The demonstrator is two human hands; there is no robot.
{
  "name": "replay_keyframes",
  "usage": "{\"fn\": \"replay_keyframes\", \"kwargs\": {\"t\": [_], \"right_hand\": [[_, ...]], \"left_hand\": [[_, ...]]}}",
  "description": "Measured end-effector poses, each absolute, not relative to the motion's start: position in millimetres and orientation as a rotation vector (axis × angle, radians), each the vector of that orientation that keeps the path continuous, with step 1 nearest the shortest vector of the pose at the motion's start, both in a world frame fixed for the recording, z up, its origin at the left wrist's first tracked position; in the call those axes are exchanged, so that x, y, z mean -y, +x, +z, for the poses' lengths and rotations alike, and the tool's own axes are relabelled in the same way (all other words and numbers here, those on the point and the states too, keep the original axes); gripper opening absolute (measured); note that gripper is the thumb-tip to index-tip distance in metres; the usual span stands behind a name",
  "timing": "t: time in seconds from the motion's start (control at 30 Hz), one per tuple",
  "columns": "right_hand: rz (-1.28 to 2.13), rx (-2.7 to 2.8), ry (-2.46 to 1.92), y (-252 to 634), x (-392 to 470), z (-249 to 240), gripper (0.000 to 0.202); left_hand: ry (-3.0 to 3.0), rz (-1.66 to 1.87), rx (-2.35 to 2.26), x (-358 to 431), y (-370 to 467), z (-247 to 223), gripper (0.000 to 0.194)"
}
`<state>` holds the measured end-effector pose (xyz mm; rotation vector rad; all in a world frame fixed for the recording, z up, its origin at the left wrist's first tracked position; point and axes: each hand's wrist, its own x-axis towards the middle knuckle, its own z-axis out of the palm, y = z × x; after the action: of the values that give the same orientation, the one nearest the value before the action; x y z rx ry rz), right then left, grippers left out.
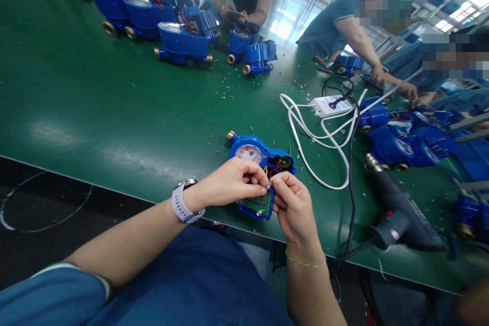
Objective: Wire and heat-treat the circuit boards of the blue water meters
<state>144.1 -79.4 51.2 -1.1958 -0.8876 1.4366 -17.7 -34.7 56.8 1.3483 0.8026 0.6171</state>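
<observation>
A blue meter [250, 143] with a round dial and a brass fitting lies near the front edge of the green table. Its wire compartment [281, 163] is open, with red and yellow wires showing. Below it, a green circuit board [261, 207] sits in a blue housing. Over the board, my left hand [244, 182] pinches a thin wire between thumb and forefinger. From the right, my right hand [293, 201] pinches at the same wire, fingertips almost touching the left ones, and its lower fingers rest at the housing's side.
A heat gun [405, 209] lies at the right, with its black cable beside it. A white power strip [331, 105] and looped cord lie beyond the meter. More blue meters [183, 41] stand at the back and right. Several people are across the table.
</observation>
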Motion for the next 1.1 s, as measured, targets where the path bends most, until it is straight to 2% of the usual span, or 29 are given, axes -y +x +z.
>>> {"fn": "replay_keyframes", "kwargs": {"t": [0.33, 0.53, 0.73, 1.1], "right_hand": [[1.312, 1.111, -1.201, 151, 84, 52, 0.023], [0.923, 1.570, -1.377, 152, 90, 63, 0.009], [0.599, 1.844, -1.315, 149, 93, 65, 0.012], [0.849, 1.594, -1.266, 155, 90, 55, 0.009]], "left_hand": [[1.389, 0.612, -0.764, 33, -21, 57, 0.028], [1.393, 0.593, -0.771, 31, -23, 57, 0.023], [1.418, 0.557, -0.764, 30, -25, 59, 0.018], [1.336, 0.523, -0.714, 30, -27, 53, 0.014]]}}
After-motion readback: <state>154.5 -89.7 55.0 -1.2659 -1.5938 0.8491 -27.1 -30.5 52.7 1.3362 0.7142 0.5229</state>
